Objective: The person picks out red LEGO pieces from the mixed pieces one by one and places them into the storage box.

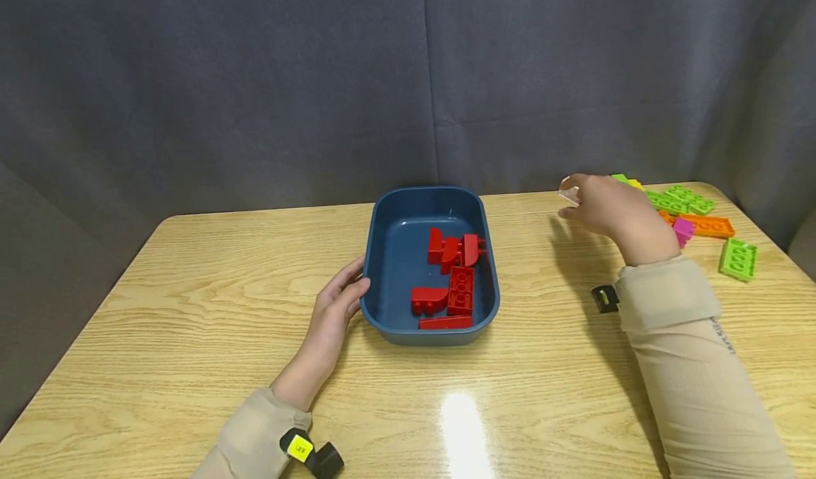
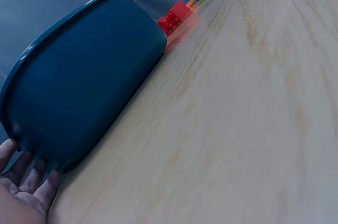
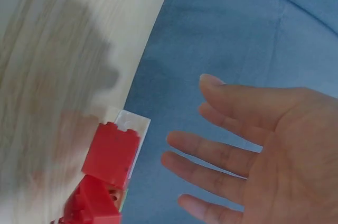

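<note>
A dark blue open bin (image 1: 390,280) stands mid-table with several red toy bricks (image 1: 460,291) inside. My left hand (image 1: 328,309) rests against the bin's left side, fingertips on its outer wall and thumb by the rim; the left wrist view shows these fingers (image 2: 38,174) extended. Over the far right of the table reaches my right hand (image 1: 621,210). The right wrist view shows its fingers (image 3: 206,152) spread, holding nothing. Close to them lie a clear brick (image 3: 133,122) and red bricks (image 3: 111,152); the head view hides these red ones behind the hand.
Green bricks (image 1: 739,258), an orange brick (image 1: 709,225) and a magenta brick (image 1: 683,231) lie loose at the far right. Behind the table's back edge hangs a dark grey curtain (image 1: 287,96).
</note>
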`<state>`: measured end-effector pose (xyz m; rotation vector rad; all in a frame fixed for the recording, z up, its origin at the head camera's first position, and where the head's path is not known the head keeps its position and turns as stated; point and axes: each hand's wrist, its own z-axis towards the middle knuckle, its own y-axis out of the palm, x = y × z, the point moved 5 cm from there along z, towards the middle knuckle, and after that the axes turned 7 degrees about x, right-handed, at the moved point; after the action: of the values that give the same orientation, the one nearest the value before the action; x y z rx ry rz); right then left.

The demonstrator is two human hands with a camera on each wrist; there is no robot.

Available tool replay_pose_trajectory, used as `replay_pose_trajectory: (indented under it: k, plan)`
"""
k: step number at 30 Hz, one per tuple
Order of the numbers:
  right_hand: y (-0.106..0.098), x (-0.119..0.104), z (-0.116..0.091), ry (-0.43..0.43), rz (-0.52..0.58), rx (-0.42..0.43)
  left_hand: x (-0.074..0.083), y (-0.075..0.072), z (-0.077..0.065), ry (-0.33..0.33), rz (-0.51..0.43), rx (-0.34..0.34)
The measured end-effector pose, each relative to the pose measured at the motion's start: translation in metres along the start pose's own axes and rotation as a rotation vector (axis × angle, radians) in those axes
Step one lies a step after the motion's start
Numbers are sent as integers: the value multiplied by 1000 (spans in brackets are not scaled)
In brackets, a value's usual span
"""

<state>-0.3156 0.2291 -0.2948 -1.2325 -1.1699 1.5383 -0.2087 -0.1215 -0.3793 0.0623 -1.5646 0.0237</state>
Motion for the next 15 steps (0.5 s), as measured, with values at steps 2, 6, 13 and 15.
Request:
replay_pose_trajectory:
  k: [2,6,13,15]
  plan:
    - [1,4,0,9,13,-1,0,0,0,-1,-1,1]
    - [2,11,0,28,26,3,1,0,0,0,4,0]
    - [4,19,0,63,25,3,1,-2,0,-12,17,4]
    - [6,22,0,77,25,-5,1,-2,0,-11,15,4]
